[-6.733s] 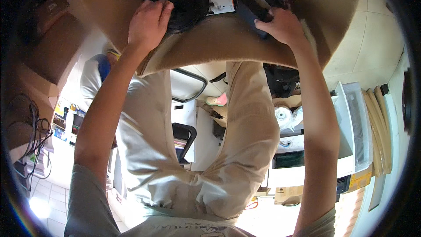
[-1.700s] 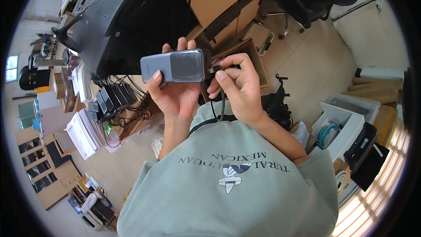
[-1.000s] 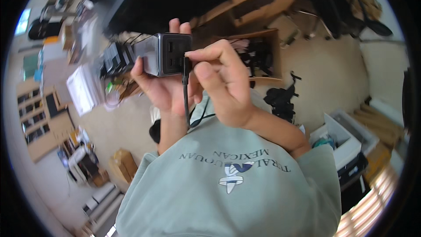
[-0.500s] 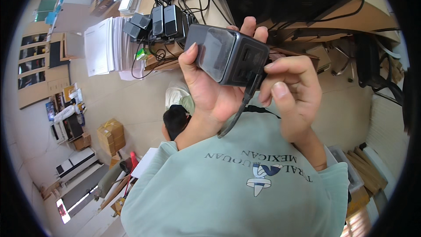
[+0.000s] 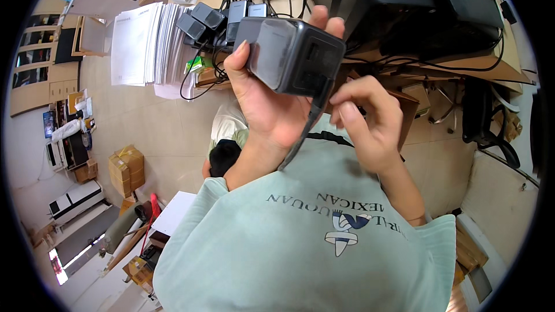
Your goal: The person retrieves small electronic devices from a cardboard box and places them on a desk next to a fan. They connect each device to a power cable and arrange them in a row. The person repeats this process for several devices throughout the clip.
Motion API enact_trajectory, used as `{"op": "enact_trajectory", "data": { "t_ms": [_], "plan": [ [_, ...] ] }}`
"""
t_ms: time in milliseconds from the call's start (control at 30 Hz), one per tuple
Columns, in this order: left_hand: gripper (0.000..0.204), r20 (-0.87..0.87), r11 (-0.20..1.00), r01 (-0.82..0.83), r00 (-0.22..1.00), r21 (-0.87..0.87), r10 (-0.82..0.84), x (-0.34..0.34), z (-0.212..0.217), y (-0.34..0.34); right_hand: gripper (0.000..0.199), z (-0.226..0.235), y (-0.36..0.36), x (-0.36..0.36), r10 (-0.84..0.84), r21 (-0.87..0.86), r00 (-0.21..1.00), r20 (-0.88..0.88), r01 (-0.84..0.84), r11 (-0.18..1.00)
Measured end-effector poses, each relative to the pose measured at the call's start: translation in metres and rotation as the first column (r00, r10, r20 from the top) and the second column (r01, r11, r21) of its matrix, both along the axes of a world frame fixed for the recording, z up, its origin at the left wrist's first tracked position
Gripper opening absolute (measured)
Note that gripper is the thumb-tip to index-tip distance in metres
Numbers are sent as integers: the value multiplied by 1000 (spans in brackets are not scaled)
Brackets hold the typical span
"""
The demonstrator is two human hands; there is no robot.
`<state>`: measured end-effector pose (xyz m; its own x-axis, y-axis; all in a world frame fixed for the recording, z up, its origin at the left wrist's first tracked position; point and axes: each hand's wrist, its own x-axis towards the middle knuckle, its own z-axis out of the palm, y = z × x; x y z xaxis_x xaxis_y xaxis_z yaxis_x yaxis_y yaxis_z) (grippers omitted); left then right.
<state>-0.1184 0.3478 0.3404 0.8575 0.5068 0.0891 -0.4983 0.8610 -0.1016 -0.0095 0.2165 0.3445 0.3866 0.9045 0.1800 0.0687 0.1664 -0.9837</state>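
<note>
Fingers of the left hand (image 5: 263, 101) wrap around one dark grey power adapter (image 5: 292, 55), thumb on its near edge, holding it up in front of the chest. Beside it, the right hand (image 5: 370, 118) pinches one black cable (image 5: 306, 124) just below the adapter's end face. Behind, several similar adapters (image 5: 222, 14) sit on a wooden desk (image 5: 462, 66) beside one stack of white papers (image 5: 144, 43).

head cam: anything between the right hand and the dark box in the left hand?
Only the black cable. It runs down from the dark box held in the left hand; the right hand pinches beside it. Otherwise the gap is bare in the head view.
</note>
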Motion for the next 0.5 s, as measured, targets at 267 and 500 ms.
{"op": "enact_trajectory", "data": {
  "t_ms": [267,500],
  "plan": [
    [68,106,999,-5,994,-40,10,11,-2,-4,37,-130,-17,17,85,-508,844,-530,-397,764],
    [53,60,993,50,997,-109,-44,11,17,-29,49,-110,9,11,274,-222,677,-683,-550,806]
  ]
}}
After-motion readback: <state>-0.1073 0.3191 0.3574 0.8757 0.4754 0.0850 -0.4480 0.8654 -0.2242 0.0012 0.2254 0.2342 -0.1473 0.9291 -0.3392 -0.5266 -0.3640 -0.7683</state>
